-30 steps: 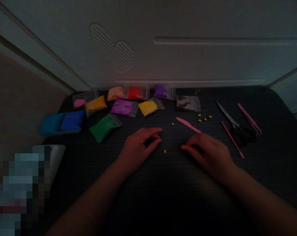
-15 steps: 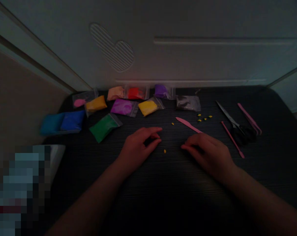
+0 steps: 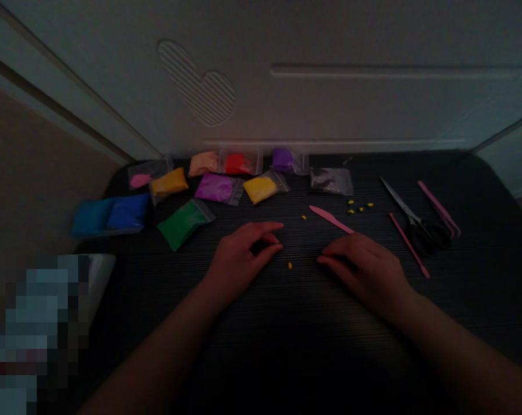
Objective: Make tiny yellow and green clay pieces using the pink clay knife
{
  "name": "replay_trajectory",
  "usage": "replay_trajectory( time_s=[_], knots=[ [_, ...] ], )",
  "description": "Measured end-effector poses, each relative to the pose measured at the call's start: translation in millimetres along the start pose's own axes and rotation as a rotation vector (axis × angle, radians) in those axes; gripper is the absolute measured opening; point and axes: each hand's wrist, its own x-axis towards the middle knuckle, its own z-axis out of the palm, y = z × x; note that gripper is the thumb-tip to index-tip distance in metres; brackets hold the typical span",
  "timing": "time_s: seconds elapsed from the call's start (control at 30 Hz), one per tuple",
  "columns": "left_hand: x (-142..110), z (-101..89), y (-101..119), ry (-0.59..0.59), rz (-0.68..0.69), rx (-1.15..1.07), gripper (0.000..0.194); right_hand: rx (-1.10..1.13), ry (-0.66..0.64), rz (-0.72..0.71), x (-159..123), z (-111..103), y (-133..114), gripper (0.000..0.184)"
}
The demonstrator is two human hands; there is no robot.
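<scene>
My left hand rests over the dark table with thumb and index finger apart and nothing seen between them. Just right of its fingertips lies a tiny yellow clay piece. Another small yellow piece sits farther back. My right hand is closed, thumb and fingertips pinched together; whatever they hold, if anything, is hidden. Behind its knuckles is a pink plastic clay knife, its near end covered by the hand. Several small yellow-and-dark-green pieces lie beyond that knife.
Scissors, a thin pink tool and another pink tool lie at right. Along the back are bags of coloured clay, among them a green bag, a blue bag and a yellow bag. A white panel stands behind the table.
Both hands are almost still, with only a very slight shift of the fingers. The pieces and tools lie where they were.
</scene>
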Motion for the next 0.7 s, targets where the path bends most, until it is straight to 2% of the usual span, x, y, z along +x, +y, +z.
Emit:
replay_trajectory(
  time_s=[0.23, 0.43, 0.7],
  knots=[
    [-0.5, 0.2, 0.0, 0.009, -0.019, 0.002, 0.030, -0.027, 0.009, 0.009, -0.1, 0.5, 0.2, 0.012],
    [-0.5, 1.4, -0.6, 0.002, 0.005, -0.021, 0.034, -0.001, -0.011, -0.005, 0.2, 0.4, 0.7, 0.009],
    [-0.4, 0.2, 1.2, 0.005, -0.027, -0.027, 0.040, -0.023, -0.021, 0.002, 0.3, -0.4, 0.4, 0.014]
  ],
)
